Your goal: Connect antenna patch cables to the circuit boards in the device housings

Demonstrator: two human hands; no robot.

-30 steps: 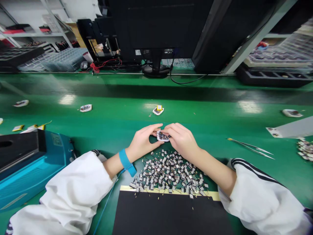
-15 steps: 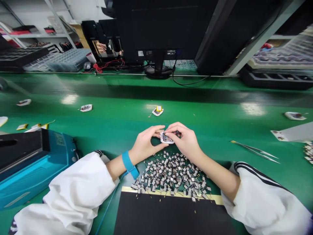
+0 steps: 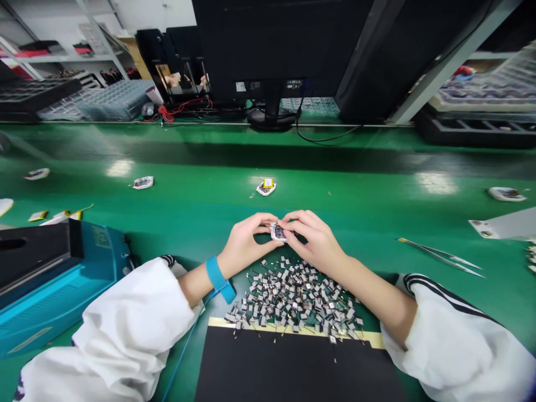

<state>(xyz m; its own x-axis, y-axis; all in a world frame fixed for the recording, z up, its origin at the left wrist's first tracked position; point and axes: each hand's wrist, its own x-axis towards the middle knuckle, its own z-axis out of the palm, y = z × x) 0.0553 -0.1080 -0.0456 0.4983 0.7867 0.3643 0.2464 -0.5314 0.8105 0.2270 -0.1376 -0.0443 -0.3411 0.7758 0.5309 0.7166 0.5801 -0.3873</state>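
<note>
A small white-rimmed device (image 3: pixel 278 232) with exposed electronics is held above the green bench, just past a pile of small grey parts with short black leads (image 3: pixel 295 296). My left hand (image 3: pixel 247 240) grips its left side between thumb and fingers, a blue strap (image 3: pixel 216 272) round the wrist. On the right edge of the device, my right hand (image 3: pixel 314 240) has its fingertips pressed; they partly hide it. Beyond both hands lies a similar white housing (image 3: pixel 266 190) with a yellow battery (image 3: pixel 268 182) on it.
More white housings lie on the left (image 3: pixel 143 182) and right (image 3: pixel 506 194). Tweezers (image 3: pixel 441 257) rest to the right. A blue and black machine (image 3: pixel 62 285) stands left. A black mat (image 3: pixel 288 363) is nearest me; a monitor (image 3: pixel 285 44) stands behind.
Both hands have moved slightly left with the device, which is now turned and tilted. My right fingers have closed in on its right edge. The camera view has shifted slightly.
</note>
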